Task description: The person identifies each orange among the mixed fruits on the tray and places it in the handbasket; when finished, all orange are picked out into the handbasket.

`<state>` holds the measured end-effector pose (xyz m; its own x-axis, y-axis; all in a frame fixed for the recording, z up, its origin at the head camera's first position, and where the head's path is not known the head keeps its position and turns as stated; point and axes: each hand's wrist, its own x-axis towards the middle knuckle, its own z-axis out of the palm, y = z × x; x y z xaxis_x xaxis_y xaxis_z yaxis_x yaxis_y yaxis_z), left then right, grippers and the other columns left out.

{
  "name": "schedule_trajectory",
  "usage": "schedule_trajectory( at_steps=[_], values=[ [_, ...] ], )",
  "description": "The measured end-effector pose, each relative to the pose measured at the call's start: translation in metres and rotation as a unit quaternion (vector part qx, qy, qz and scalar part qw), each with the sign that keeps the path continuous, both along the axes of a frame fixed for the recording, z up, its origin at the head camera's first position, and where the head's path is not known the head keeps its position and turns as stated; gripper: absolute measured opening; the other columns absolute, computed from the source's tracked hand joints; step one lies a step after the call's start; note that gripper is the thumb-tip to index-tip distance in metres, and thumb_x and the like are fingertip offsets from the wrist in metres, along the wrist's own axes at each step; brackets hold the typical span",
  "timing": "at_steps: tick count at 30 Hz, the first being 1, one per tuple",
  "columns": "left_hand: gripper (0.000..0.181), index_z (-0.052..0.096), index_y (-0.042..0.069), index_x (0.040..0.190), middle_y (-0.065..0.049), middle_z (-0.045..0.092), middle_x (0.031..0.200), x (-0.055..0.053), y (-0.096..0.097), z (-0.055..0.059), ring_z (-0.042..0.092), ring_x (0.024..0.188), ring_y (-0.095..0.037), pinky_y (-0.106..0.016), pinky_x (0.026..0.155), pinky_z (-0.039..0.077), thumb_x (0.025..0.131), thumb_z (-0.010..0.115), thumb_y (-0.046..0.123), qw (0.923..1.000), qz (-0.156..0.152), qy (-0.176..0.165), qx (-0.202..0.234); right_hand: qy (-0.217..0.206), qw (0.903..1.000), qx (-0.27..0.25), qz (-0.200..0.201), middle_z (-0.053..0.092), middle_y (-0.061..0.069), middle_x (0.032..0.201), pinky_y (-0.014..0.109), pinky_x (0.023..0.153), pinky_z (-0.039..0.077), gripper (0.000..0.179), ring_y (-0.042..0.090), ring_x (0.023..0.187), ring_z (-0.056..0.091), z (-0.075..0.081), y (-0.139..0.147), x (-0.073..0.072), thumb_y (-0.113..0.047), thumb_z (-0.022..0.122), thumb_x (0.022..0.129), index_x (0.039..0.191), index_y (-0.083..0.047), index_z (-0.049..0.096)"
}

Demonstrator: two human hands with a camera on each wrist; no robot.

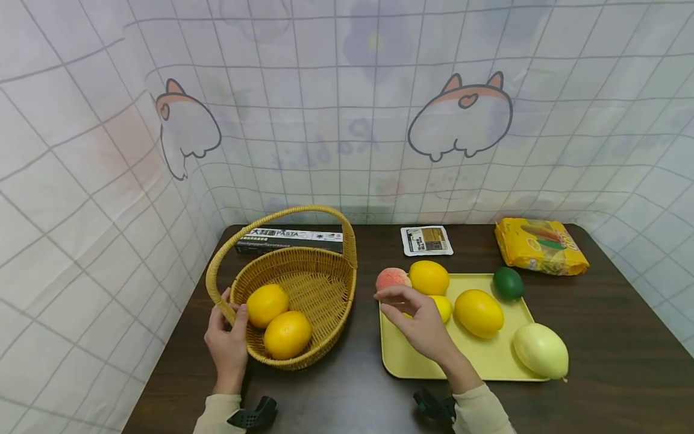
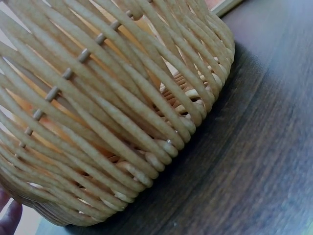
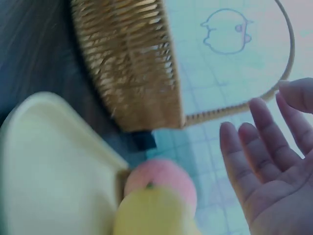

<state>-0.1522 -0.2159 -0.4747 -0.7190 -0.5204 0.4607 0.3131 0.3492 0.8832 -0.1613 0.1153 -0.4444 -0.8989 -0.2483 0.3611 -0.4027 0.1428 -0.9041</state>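
A wicker basket with a tall arched handle stands at the left, two yellow lemons lying inside. My left hand grips its left side at the foot of the handle, thumb toward the inside. In the left wrist view the basket's woven wall fills most of the picture. Over the left part of a pale yellow tray, my right hand hovers with loosely bent fingers and nothing between them. Beneath and behind it are a pink peach, a yellow lemon and a partly hidden yellow fruit.
The tray also bears another lemon, a dark green fruit and a pale green melon-like fruit over its right edge. At the back lie a pasta box, a white packet and a yellow bag.
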Motion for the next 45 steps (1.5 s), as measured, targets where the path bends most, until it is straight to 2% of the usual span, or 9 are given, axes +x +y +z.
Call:
schedule_trajectory(
  at_steps=[8,14,21,25,29,32,38,42,45],
  values=[
    [0.012,0.060,-0.012,0.094,-0.022,0.058,0.132,0.000,0.000,0.000,0.056,0.104,-0.029,-0.009,0.082,0.041,0.091,0.064,-0.002,1.0000,0.000,-0.001,0.001,0.033,0.9949,0.002,-0.095,0.069,0.010,0.106,0.025,0.083,0.052,0.017,0.018,0.094,0.065,-0.014,0.030,0.016,-0.002,0.065,0.092,0.108,-0.006,0.068],
    [0.014,0.060,-0.012,0.094,-0.021,0.058,0.133,0.000,-0.001,-0.002,0.055,0.107,-0.034,-0.009,0.084,0.041,0.092,0.063,0.001,1.0000,-0.004,-0.002,0.002,0.057,0.9852,-0.042,-0.156,0.068,0.013,0.102,0.021,0.079,0.052,0.015,0.016,0.089,0.065,-0.014,0.052,0.018,0.003,0.060,0.093,0.107,0.002,0.066],
    [0.014,0.060,-0.012,0.094,-0.022,0.058,0.133,-0.001,-0.002,-0.001,0.056,0.103,-0.029,-0.008,0.081,0.041,0.092,0.063,0.001,1.0000,-0.004,0.004,-0.006,0.127,0.9567,-0.084,-0.248,0.069,0.014,0.093,0.020,0.072,0.053,0.015,0.011,0.079,0.065,-0.015,0.067,0.018,0.014,0.058,0.088,0.101,0.010,0.066],
    [0.013,0.060,-0.012,0.091,-0.023,0.058,0.132,-0.001,-0.001,-0.001,0.056,0.107,-0.035,-0.009,0.082,0.040,0.091,0.064,0.001,0.9999,-0.004,0.008,-0.011,0.143,0.9386,-0.087,-0.302,0.070,0.013,0.095,0.017,0.074,0.051,0.016,0.011,0.078,0.064,-0.016,0.081,0.018,0.012,0.059,0.088,0.102,0.010,0.067],
    [0.011,0.059,-0.011,0.090,-0.024,0.058,0.132,0.000,-0.002,-0.001,0.055,0.111,-0.039,-0.008,0.083,0.039,0.091,0.064,-0.001,0.9998,-0.006,0.014,-0.011,0.144,0.9221,-0.099,-0.345,0.071,0.006,0.097,0.016,0.078,0.049,0.017,0.009,0.087,0.064,-0.019,0.094,0.016,0.011,0.061,0.087,0.103,0.012,0.067],
    [0.011,0.059,-0.010,0.090,-0.024,0.058,0.132,-0.001,-0.002,-0.001,0.055,0.113,-0.039,-0.008,0.084,0.039,0.091,0.064,-0.001,0.9998,-0.006,0.014,-0.009,0.124,0.9169,-0.092,-0.368,0.070,0.009,0.102,0.017,0.082,0.048,0.019,0.010,0.095,0.063,-0.024,0.100,0.013,0.009,0.063,0.087,0.106,0.011,0.067],
    [0.012,0.059,-0.011,0.091,-0.023,0.057,0.133,-0.001,-0.003,-0.001,0.055,0.114,-0.037,-0.008,0.085,0.039,0.091,0.064,0.000,0.9999,-0.004,0.010,-0.007,0.014,0.9142,-0.037,-0.403,0.066,0.009,0.117,0.021,0.094,0.042,0.028,0.004,0.108,0.055,-0.031,0.104,0.011,-0.003,0.070,0.088,0.115,0.002,0.066],
    [0.011,0.059,-0.011,0.091,-0.023,0.058,0.132,-0.001,-0.003,-0.001,0.055,0.115,-0.038,-0.007,0.085,0.038,0.090,0.065,-0.001,0.9999,-0.003,0.011,-0.006,-0.047,0.9135,0.001,-0.404,0.060,0.008,0.126,0.027,0.101,0.036,0.038,0.010,0.118,0.049,-0.033,0.104,0.011,-0.012,0.072,0.088,0.124,-0.002,0.062],
    [0.011,0.059,-0.011,0.090,-0.024,0.058,0.132,-0.001,-0.002,-0.001,0.054,0.116,-0.039,-0.007,0.086,0.038,0.090,0.065,-0.002,0.9999,-0.006,0.013,-0.007,-0.090,0.9163,-0.007,-0.390,0.055,0.010,0.132,0.026,0.102,0.034,0.044,0.017,0.122,0.046,-0.036,0.107,0.011,-0.014,0.071,0.089,0.130,-0.003,0.058]
  ],
)
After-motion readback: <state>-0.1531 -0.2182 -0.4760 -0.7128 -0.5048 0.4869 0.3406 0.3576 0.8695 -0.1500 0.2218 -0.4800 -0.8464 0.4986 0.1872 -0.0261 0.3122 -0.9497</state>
